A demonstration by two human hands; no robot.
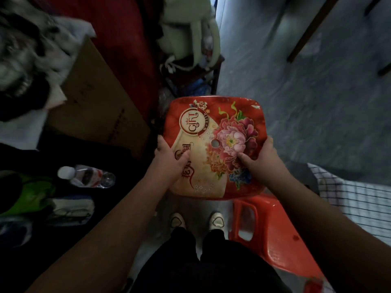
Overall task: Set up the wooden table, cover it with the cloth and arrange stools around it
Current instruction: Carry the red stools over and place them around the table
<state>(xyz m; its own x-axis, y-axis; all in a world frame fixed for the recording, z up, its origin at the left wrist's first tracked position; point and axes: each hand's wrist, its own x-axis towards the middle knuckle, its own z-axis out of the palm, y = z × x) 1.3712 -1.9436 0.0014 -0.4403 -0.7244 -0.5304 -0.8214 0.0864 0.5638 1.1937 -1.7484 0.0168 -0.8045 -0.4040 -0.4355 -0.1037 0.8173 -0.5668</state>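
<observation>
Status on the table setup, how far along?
Done: unconfirmed; a checked cloth shows at the right edge, but what it covers is out of frame. In hand: the left hand and right hand grip a printed red stool by its sides, held up. Left: placing it, then the second red stool at lower right; no stool visibly stands at a table yet.

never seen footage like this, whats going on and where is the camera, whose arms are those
No machine here: one camera worn on a person's head looks down, so the arms are the wearer's own. The left hand and right hand grip opposite sides of a red plastic stool, thumbs on its flower-printed seat. Lower right is more red plastic, probably a second stool. A checked cloth lies at the right; a water bottle and cardboard box sit on the left.
</observation>
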